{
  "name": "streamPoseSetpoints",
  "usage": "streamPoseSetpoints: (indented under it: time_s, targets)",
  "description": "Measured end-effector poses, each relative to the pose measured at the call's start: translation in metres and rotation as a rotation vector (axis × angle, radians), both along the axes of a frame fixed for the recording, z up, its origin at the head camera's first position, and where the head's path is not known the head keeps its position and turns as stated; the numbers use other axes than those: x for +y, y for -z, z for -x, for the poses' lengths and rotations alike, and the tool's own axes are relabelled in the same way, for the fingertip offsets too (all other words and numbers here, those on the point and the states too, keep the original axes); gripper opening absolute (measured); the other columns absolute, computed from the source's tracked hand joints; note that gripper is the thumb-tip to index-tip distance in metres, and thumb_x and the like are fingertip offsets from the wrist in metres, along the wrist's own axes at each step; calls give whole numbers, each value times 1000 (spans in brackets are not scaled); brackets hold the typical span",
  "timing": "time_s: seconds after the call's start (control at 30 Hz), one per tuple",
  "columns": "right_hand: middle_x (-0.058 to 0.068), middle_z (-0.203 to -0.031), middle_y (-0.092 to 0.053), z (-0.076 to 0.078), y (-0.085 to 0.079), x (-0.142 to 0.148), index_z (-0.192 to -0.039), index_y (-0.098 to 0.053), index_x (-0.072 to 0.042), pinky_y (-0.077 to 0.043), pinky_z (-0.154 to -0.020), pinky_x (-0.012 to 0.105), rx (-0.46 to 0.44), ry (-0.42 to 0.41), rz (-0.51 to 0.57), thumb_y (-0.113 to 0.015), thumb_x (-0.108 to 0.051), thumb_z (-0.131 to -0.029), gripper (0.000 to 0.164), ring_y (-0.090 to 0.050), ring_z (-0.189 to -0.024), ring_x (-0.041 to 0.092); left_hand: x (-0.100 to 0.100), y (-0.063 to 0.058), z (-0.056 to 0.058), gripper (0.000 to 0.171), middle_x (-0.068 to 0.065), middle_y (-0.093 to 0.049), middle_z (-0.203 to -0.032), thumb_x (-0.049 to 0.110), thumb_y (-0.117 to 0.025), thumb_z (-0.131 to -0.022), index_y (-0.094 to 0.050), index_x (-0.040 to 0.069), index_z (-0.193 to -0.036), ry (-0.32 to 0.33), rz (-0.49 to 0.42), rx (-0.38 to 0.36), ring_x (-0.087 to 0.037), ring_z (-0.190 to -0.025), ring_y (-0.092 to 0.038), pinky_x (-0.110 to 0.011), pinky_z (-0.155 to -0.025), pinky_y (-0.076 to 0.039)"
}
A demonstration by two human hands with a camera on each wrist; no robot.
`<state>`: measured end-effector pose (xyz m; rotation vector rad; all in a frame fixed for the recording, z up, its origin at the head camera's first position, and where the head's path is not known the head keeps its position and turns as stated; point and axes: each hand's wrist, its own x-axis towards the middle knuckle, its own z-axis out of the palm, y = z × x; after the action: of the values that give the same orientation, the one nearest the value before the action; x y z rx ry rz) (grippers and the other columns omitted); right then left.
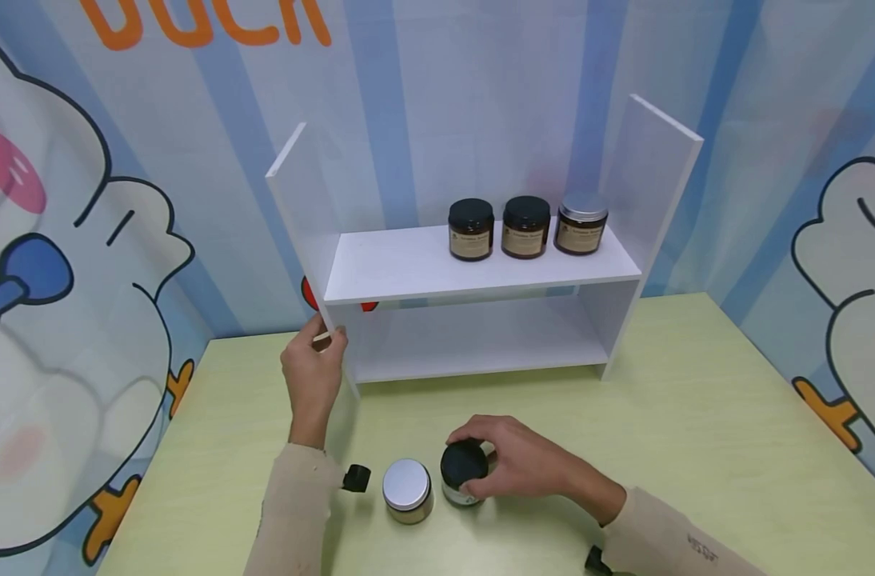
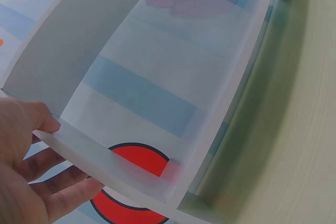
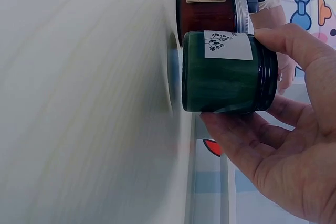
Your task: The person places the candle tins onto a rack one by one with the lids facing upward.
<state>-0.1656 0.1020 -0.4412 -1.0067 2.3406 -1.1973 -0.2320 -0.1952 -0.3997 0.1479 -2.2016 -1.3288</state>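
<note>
My left hand (image 1: 313, 376) grips the left side panel of a white two-tier shelf (image 1: 481, 280), thumb on the inner face and fingers behind, as the left wrist view shows. In front of the shelf, my right hand (image 1: 520, 458) holds a dark green jar (image 3: 223, 74) by its sides near the black lid (image 1: 464, 462). A white label with a plant drawing faces up in the right wrist view. Just left of it on the table stands an amber jar (image 1: 407, 490) with a silver lid and a tan label.
On the upper shelf board stand two black-lidded jars (image 1: 470, 230) (image 1: 526, 228) and a silver-lidded jar (image 1: 581, 224), toward the right. The shelf's side panels rise above the boards. A cartoon-printed backdrop (image 1: 466, 96) surrounds the pale yellow table (image 1: 733, 416).
</note>
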Motion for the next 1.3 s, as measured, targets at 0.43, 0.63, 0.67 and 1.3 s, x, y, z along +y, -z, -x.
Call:
streamPoseSetpoints:
  time_s: [0.43,0.63,0.67,1.3]
  targets:
    - [-3,-118,-64,-2,-3,0,-130,-66,-8,-60,-78,25,16,34,29,-79,-19,-84,49,-63,-99,9,0,1,1,37,-14,-71,-118,21,-65,-96,-69,9,-131,-4,-3,0,-36,-105,-71,-51,-87,-59]
    - [-4,-116,-65,-3,-4,0,-129,-67,-8,-60,-78,24,24,40,39,-80,-18,-83,49,-63,-99,9,-1,2,1,38,-15,-71,-119,20,-64,-97,-68,6,-132,3,-8,3,-38,-105,-71,-52,-88,-59]
    - [-4,-116,-64,-3,-4,0,-129,-67,-8,-60,-78,24,23,40,42,-80,-18,-83,49,-63,-99,9,-1,2,0,38,-16,-71,-119,20,-64,-96,-68,6,-132,3,-7,4,-38,-105,-71,-52,-88,-59]
    - [-4,-117,-64,-1,-9,1,-129,-66,-9,-61,-76,26,31,36,47,-79,-21,-84,48,-63,-100,10,0,-1,0,38,-14,-71,-120,21,-65,-96,-68,7,-131,1,-18,-13,-36,-106,-70,-51,-88,-59]
